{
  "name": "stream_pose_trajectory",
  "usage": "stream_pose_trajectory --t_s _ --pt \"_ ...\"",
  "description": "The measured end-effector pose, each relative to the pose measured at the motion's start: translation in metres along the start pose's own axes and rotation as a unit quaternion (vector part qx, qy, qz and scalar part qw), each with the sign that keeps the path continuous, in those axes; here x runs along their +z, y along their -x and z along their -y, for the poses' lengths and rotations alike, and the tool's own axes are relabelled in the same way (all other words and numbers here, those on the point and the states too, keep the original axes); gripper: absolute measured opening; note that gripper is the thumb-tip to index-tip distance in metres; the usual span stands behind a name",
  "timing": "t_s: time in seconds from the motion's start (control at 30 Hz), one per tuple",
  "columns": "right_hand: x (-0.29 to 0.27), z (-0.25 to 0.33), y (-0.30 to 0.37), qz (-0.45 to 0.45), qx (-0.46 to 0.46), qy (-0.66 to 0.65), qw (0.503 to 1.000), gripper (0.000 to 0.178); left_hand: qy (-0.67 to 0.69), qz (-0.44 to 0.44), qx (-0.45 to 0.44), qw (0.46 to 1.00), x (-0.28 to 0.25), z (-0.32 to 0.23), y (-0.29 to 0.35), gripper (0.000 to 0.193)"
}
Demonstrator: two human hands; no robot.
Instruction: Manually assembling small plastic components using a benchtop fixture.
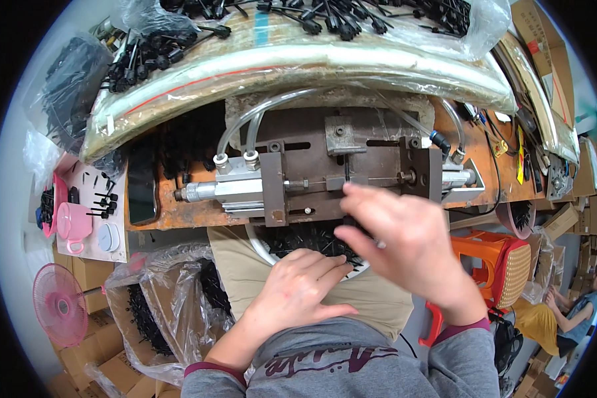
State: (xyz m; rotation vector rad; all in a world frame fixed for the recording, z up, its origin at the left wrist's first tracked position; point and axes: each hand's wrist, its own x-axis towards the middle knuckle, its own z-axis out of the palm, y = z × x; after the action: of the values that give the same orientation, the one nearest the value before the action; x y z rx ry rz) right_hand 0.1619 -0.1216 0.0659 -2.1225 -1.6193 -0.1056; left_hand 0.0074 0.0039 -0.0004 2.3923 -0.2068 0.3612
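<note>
In front of me is a brown metal fixture [371,136], with a silver pneumatic cylinder [239,189] on its left and another cylinder [454,178] on its right. My right hand [404,239] is at the fixture's front middle, its fingers curled around a slim black plastic part [347,171] that runs into the small centre block; the grip is partly hidden. Lower down, my left hand [305,285] lies with fingers stretched, palm down, at the near edge of a white-rimmed basin [262,249] on my lap. Black parts [305,239] fill the basin. Nothing shows in the left hand.
Clear hoses [272,106] arch over the fixture. Behind it a plastic-wrapped ledge [312,63] bears heaps of black parts. At left are a pink mug [74,222], a pink fan [60,305] and a lined carton [172,312]. At right stand an orange stool [487,262] and a seated person [564,312].
</note>
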Motion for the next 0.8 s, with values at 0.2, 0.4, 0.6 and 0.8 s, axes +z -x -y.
stream_pose_trajectory --t_s 0.2,0.4,0.6,0.8 --pt "-0.035 -0.052 -0.115 -0.268 -0.024 0.116 0.956 0.036 0.0 -0.05 0.007 0.999 -0.002 0.0 0.004 0.049" --pt "-0.024 -0.131 -0.215 -0.115 0.205 0.214 0.948 0.037 -0.012 -0.079 0.015 0.997 -0.002 0.0 0.007 0.044" --pt "-0.028 -0.135 -0.221 -0.023 0.183 0.187 0.965 0.069 -0.021 -0.076 0.022 0.997 -0.002 0.003 0.014 0.042" --pt "-0.044 -0.143 -0.194 -0.047 0.138 0.081 0.986 0.074 -0.168 -0.274 0.055 0.945 -0.106 0.006 0.024 0.04"
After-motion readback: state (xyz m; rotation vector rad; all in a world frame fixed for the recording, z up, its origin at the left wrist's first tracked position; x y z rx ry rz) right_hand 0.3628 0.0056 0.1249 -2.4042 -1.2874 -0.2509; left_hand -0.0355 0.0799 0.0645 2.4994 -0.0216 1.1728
